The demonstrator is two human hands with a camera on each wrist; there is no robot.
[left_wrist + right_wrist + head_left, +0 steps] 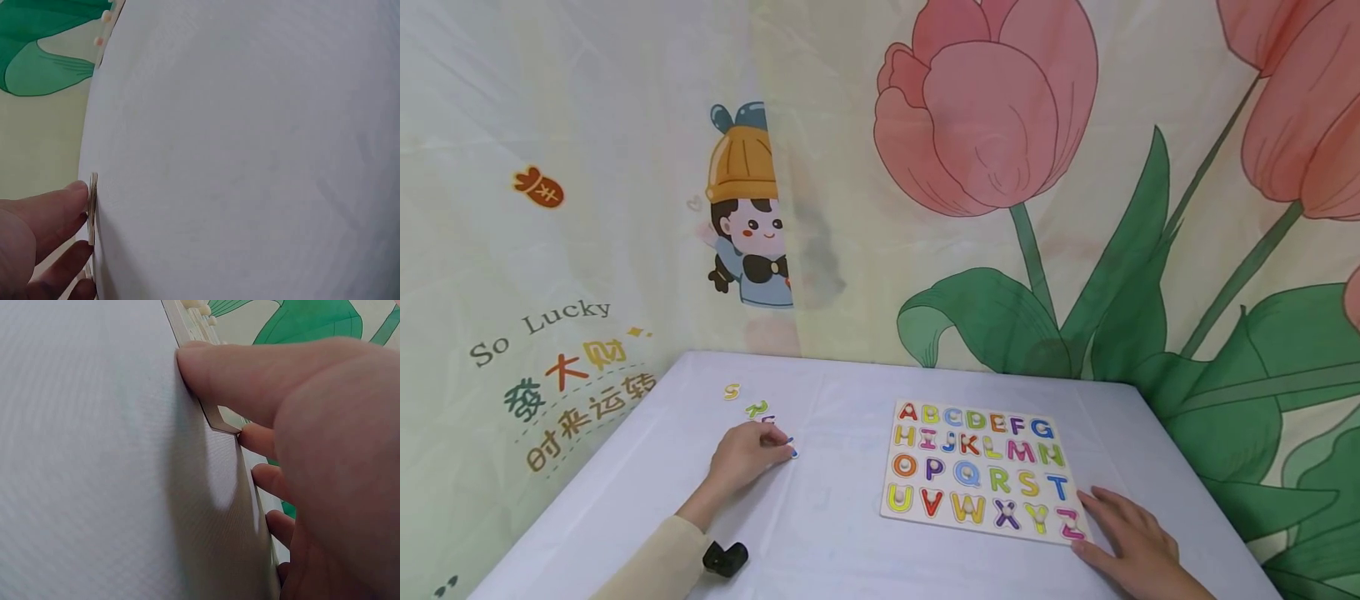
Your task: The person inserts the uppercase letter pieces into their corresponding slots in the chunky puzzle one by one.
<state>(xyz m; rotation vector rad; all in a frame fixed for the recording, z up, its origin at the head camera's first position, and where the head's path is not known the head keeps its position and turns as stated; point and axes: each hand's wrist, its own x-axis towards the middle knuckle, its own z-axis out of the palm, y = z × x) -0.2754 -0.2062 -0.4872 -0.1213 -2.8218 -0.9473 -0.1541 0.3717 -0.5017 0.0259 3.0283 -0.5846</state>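
Observation:
My left hand (747,457) is over the left half of the table, pinching a small blue letter piece (793,450) between thumb and fingers. Edge-on in the left wrist view, that flat piece (93,209) is at the thumb tip, close to the tabletop. Just beyond the hand are a purple letter piece (768,419), partly hidden by the fingers, a green R (757,408) and a yellow S (732,392). My right hand (1131,537) touches the near right corner of the alphabet board (985,531), thumb at its front edge and relaxed fingers along its right side.
Many of the board's colored letters carry knobs; the R, S and T (1057,487) spots look flat. A small black object (726,558) lies beside the left sleeve (658,562). Behind the white-covered table (842,483) hangs a curtain printed with tulips (988,108).

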